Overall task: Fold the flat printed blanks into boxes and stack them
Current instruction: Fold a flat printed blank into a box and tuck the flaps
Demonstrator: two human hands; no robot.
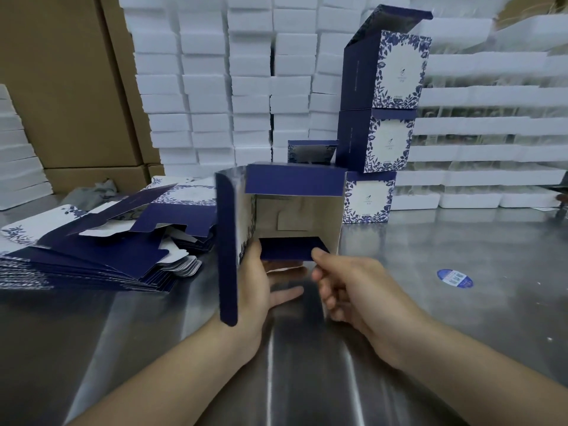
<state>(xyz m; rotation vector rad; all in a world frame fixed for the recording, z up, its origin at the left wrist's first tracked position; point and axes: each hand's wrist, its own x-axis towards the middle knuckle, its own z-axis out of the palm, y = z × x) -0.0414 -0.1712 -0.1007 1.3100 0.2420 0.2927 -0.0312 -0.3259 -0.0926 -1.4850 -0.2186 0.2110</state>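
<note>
A half-folded navy and white printed box (295, 210) is held above the table centre, its open end facing me and grey inside showing. Its long lid flap (228, 250) hangs toward me on the left. My left hand (261, 281) holds the box from below at its left wall, fingers straight under it. My right hand (341, 287) pinches the navy bottom flap (290, 249). A pile of flat printed blanks (101, 238) lies to the left. A stack of three folded boxes (378, 133) stands behind, the top one with its lid open.
The table is shiny steel (430, 318), with a blue oval sticker (455, 278) at right. White foam trays (233, 81) are stacked as a wall along the back. Brown cartons (67, 87) stand at back left. Another folded box (310, 152) sits behind the held one.
</note>
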